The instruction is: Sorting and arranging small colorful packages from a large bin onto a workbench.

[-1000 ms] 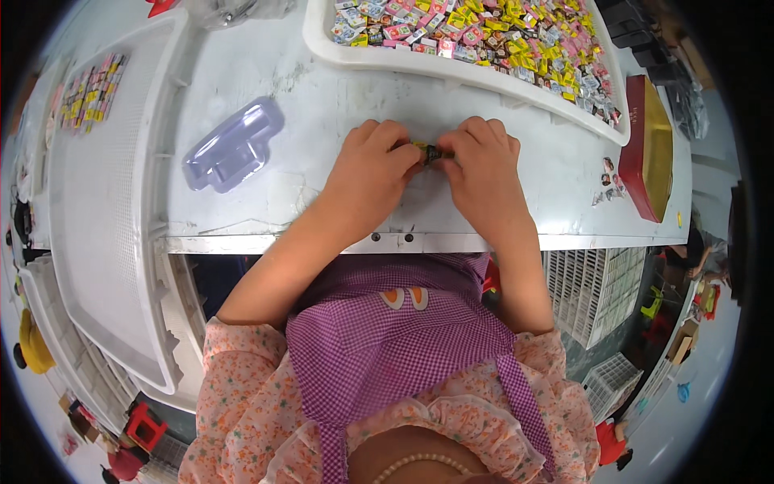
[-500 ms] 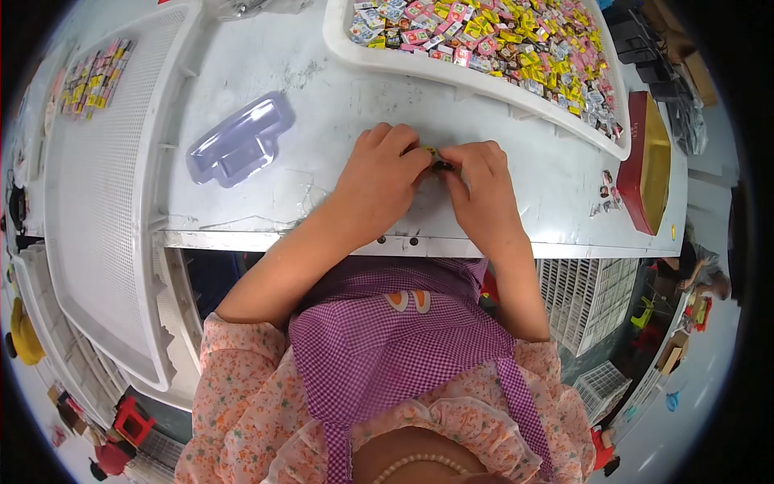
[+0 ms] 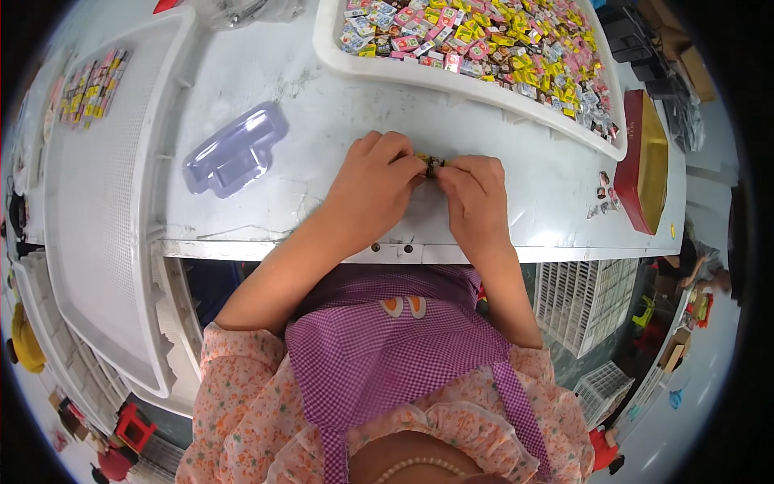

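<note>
Between my two hands, just above the table (image 3: 339,113), is a small wrapped piece (image 3: 429,165), yellow and dark, much like the little packs in the bin. My left hand (image 3: 377,173) pinches its left end with the fingers closed. On its right end, the fingertips of my right hand (image 3: 476,189) are closed as well. My fingers cover most of the piece. Off to the left lies an empty lilac plastic tray (image 3: 234,149) with moulded hollows. Beyond my hands stands a white bin (image 3: 484,90) heaped with small wrapped packs (image 3: 492,40) in pink, yellow, white and brown.
A white mesh tray (image 3: 105,218) runs along the left, with several rows of small packs (image 3: 93,89) at its far end. To the right are a red and gold box (image 3: 643,161) and a few loose packs (image 3: 603,194). White crates (image 3: 584,298) stand under the table.
My fingertips have come closer together on the small piece, the right hand shifting slightly left and down. More of the piece shows between them. The whole view has shifted a little.
</note>
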Tool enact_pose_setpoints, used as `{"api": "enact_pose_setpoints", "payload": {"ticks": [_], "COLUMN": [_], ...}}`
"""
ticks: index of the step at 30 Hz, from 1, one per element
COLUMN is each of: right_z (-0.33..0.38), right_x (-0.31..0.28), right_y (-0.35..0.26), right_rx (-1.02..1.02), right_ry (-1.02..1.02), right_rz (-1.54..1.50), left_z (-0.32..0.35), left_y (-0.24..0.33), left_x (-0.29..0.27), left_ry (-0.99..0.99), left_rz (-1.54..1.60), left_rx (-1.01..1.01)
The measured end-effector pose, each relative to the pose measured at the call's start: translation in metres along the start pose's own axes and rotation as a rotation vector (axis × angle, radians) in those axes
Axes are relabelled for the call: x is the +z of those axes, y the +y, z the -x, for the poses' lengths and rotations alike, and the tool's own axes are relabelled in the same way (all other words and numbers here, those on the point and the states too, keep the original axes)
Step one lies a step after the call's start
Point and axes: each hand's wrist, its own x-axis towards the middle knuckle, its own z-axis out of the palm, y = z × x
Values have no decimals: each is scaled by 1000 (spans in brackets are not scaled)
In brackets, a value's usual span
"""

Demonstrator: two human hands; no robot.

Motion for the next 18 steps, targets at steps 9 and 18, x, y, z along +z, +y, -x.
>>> {"api": "enact_pose_setpoints", "payload": {"ticks": [9, 18], "right_z": [-5, -10], "right_x": [3, -38], "right_y": [3, 10], "right_rx": [68, 142], "right_ry": [20, 153], "right_rz": [-16, 15], "left_z": [-3, -2], "left_y": [-2, 12], "left_x": [-10, -29], "left_ry": [-21, -47], "left_rz": [119, 77], "left_rx": [-26, 2]}}
